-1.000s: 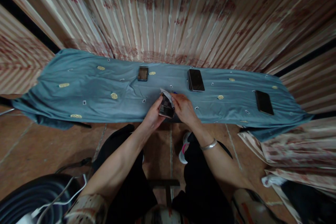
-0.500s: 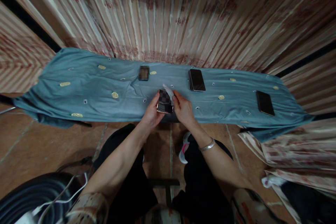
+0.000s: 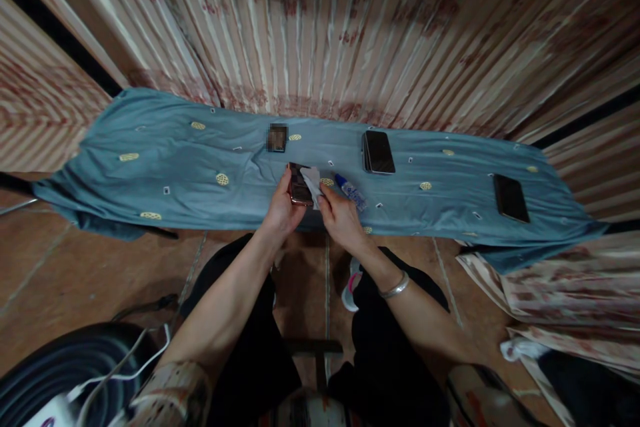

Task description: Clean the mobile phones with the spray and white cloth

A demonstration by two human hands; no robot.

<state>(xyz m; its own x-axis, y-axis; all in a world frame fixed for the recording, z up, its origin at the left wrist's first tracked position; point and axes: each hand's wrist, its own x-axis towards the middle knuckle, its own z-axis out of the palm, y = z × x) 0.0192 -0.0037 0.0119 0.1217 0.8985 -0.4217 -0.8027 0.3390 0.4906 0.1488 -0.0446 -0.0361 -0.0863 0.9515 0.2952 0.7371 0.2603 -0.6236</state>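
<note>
My left hand (image 3: 284, 207) is closed around a dark phone (image 3: 299, 195) with a rose-gold edge and tilts it up over the front of the cloth. A white tissue (image 3: 311, 177) lies against the right part of the phone's face. Its lower end is pinched in the fingers of my right hand (image 3: 344, 217), which wears a silver bangle at the wrist. Just beyond those fingers rests a small clear bottle (image 3: 356, 196) with a blue cap, partly hidden by the hand.
A blue patterned cloth (image 3: 240, 197) covers the long bench. On it lie a small dark object (image 3: 277, 138), blurred over, a stack of dark phones or tablets (image 3: 379, 152) and another dark device (image 3: 511, 198). Curtains (image 3: 320, 33) hang behind. A coiled black hose (image 3: 65, 373) and white cable sit lower left.
Both hands have shifted slightly left and the phone has turned. The tissue now spreads over the phone's face. The blue-capped bottle, hidden before, has come into sight beside my right hand.
</note>
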